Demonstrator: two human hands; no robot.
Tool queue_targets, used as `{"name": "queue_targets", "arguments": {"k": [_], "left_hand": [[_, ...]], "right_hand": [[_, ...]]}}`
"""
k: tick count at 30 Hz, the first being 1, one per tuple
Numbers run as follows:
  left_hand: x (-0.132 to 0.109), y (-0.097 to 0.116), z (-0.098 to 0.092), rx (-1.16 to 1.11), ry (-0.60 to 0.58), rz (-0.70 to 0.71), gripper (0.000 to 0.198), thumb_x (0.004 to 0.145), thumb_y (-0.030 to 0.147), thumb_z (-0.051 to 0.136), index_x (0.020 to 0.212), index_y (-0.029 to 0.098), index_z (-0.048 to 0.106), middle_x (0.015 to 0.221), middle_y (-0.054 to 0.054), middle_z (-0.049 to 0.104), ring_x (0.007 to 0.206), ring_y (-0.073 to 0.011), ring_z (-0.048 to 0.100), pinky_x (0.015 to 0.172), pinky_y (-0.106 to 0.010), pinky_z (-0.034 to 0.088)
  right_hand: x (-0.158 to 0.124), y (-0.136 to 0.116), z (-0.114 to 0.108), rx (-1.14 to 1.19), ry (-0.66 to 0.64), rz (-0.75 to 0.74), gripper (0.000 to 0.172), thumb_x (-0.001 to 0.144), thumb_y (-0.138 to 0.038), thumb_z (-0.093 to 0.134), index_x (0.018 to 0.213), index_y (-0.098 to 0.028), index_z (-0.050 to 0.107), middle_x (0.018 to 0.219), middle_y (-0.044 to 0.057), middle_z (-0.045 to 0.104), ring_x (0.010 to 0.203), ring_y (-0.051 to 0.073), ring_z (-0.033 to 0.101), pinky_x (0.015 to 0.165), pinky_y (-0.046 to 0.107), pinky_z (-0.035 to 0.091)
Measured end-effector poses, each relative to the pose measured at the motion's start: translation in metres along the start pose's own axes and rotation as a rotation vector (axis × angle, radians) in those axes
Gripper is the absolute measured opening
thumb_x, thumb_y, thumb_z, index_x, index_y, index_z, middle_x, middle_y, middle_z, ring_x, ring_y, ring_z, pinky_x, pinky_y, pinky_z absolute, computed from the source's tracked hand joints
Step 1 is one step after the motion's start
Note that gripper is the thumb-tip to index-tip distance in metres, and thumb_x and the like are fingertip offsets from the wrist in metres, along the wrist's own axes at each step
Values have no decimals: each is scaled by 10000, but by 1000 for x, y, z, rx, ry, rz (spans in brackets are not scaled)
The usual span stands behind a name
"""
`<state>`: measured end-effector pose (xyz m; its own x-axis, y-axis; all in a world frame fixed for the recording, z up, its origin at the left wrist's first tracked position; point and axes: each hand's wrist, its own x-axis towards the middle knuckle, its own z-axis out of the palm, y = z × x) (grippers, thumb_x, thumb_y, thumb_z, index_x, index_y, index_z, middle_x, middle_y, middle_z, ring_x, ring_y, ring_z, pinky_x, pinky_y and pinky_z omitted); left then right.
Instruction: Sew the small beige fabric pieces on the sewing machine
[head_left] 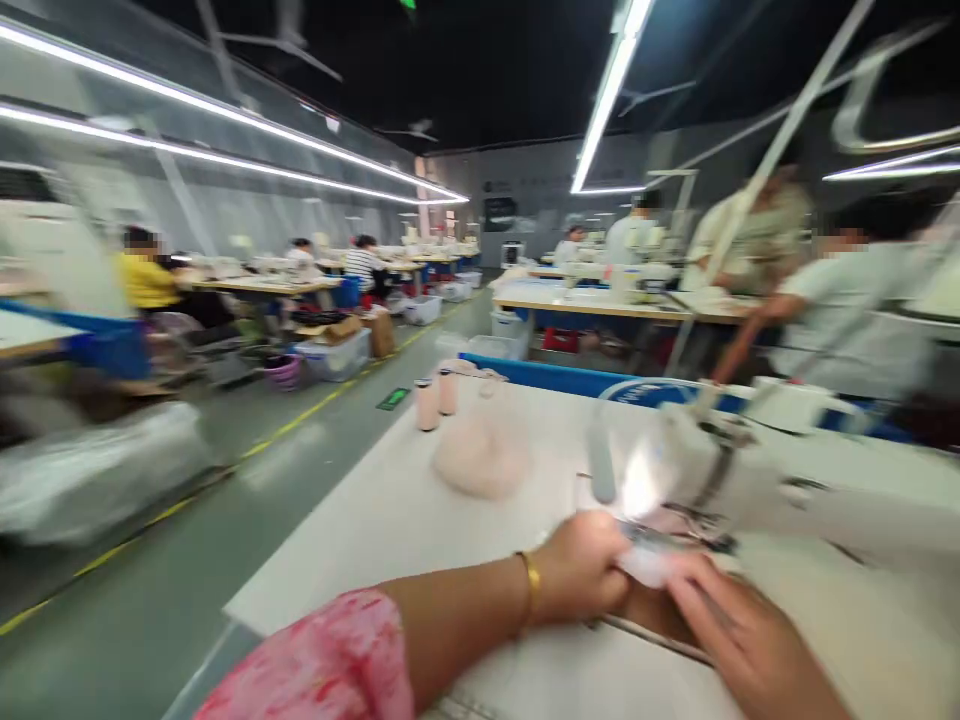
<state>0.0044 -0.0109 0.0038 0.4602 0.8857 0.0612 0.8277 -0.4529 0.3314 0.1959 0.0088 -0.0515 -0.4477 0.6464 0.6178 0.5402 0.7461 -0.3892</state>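
Nearest is the pink, red-patterned cloth sleeve [322, 660], over the broad white flat table [390, 510] with a blurred white sewing machine [772, 520]. Near its bright white light [643, 485] is the small thin whitish piece [646, 568], in my judgement best kept flat and guided evenly. The left hand [581, 565] pinches its left end; the right hand [739, 620] touches its right end, whether gripping I cannot tell.

A small whitish piece [646, 567], apparently fabric, is held at the sewing machine [679, 450].

Motion blur, bright strip lights [616, 78]
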Motion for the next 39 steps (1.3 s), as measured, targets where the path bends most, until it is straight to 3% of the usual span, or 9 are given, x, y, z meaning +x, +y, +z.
{"name": "queue_targets", "arguments": {"k": [2, 4, 7, 14, 19, 23, 28, 32, 39], "left_hand": [[11, -10, 4, -137, 73, 84, 178, 803, 56, 602, 823, 173, 735, 987, -85, 762, 953, -220, 698, 863, -302, 549], [20, -19, 7, -272, 105, 135, 187, 797, 75, 546, 765, 182, 696, 931, -57, 728, 904, -209, 678, 830, -298, 539], [27, -28, 7, -422, 102, 132, 157, 797, 142, 536, 678, 186, 628, 813, -24, 656, 785, -178, 645, 713, -253, 508], [25, -24, 6, -572, 85, 65, 172, 813, 260, 589, 658, 187, 611, 850, -11, 648, 776, -172, 643, 675, -245, 513], [20, -19, 6, -614, 111, 87, 154, 832, 230, 582, 683, 190, 583, 809, 6, 617, 731, -150, 590, 631, -235, 476], [13, -21, 8, -524, 192, 214, 231, 843, 158, 559, 621, 191, 506, 744, 14, 563, 683, -132, 513, 605, -239, 413], [-3, -22, 19, -218, 354, 475, 248, 857, 27, 548, 692, 205, 599, 858, -13, 672, 786, -168, 578, 722, -293, 451], [-10, -13, 19, -100, 362, 523, 296, 856, -37, 532, 706, 214, 582, 820, 17, 729, 756, -168, 617, 741, -326, 454], [-6, -9, 15, -65, 401, 533, 310, 919, -12, 461, 736, 208, 579, 777, 27, 735, 701, -162, 624, 720, -340, 433]], "right_hand": [[-7, -5, -26, 19, 17, 89, 272, 1074, -332, 452, 927, -276, 673, 829, 50, 752, 749, 248, 704, 716, 358, 575], [-1, -10, -33, 49, -33, 132, 273, 1075, -272, 437, 908, -246, 650, 883, 38, 753, 832, 228, 702, 807, 352, 561], [11, -10, -29, 89, 1, 190, 249, 1053, -255, 462, 868, -228, 627, 878, 40, 722, 880, 221, 666, 838, 346, 537], [10, -9, -28, 142, -16, 219, 213, 1044, -240, 476, 875, -224, 603, 878, 35, 687, 928, 220, 633, 860, 344, 512], [10, -15, -34, 135, -64, 198, 204, 1044, -225, 462, 894, -236, 599, 848, 16, 681, 856, 210, 611, 863, 347, 488], [9, -17, -40, 99, -137, 165, 207, 1051, -216, 438, 890, -241, 566, 819, 5, 663, 781, 200, 570, 839, 357, 476], [8, -15, -49, 20, -340, -74, 232, 1050, -195, 447, 831, -228, 515, 817, 9, 627, 791, 192, 540, 812, 338, 464], [8, -17, -54, -72, -404, -96, 243, 1052, -188, 469, 812, -222, 499, 813, 7, 608, 796, 190, 525, 745, 320, 433], [5, -14, -52, -122, -422, -74, 212, 1040, -164, 488, 838, -226, 506, 834, 2, 630, 789, 192, 534, 793, 338, 453]]}}
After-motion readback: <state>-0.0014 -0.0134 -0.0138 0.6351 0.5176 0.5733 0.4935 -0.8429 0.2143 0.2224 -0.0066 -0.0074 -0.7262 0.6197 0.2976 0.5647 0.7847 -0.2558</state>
